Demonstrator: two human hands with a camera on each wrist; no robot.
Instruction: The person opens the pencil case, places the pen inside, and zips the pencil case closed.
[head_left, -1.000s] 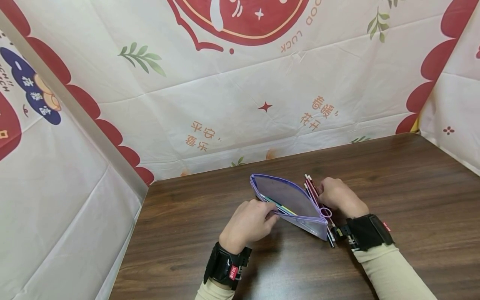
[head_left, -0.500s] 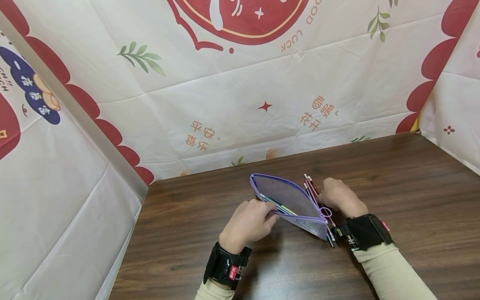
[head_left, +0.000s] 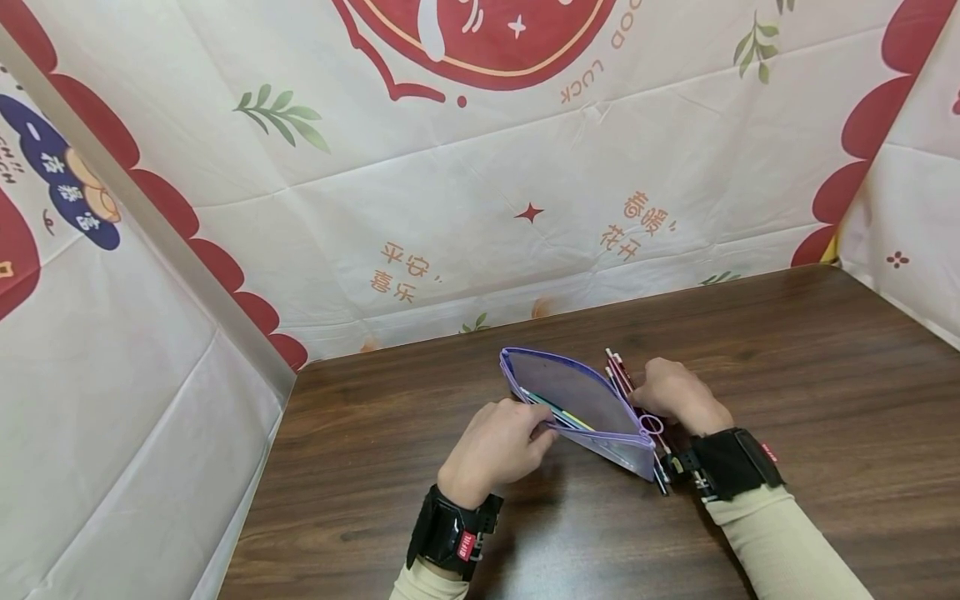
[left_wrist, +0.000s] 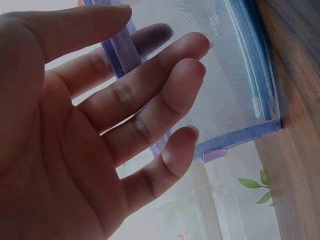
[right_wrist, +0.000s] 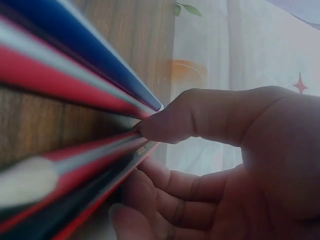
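A purple-edged mesh pencil case [head_left: 588, 387] stands unzipped on the table, a few pencils or pens [head_left: 564, 414] lying inside along its bottom. My left hand [head_left: 495, 450] pinches the near zipper edge [left_wrist: 120, 52] between thumb and index finger; in the left wrist view the index fingertip shows through the mesh. Just right of the case, my right hand [head_left: 681, 398] holds pencils [head_left: 621, 375] low over the tabletop. In the right wrist view its thumb and fingers pinch a red-and-grey pencil [right_wrist: 95, 152] and a black one [right_wrist: 85, 195]. More red and blue pencils [right_wrist: 65, 65] lie alongside.
The dark wood table [head_left: 787, 350] spreads around both hands. Behind it hangs a white printed cloth [head_left: 480, 208], with another cloth panel [head_left: 135, 400] at the left. A purple zipper ring [head_left: 651, 425] sits at the case's right corner.
My right hand and the pencils it holds have shifted very slightly left, toward the case. The left hand and the case stay put.
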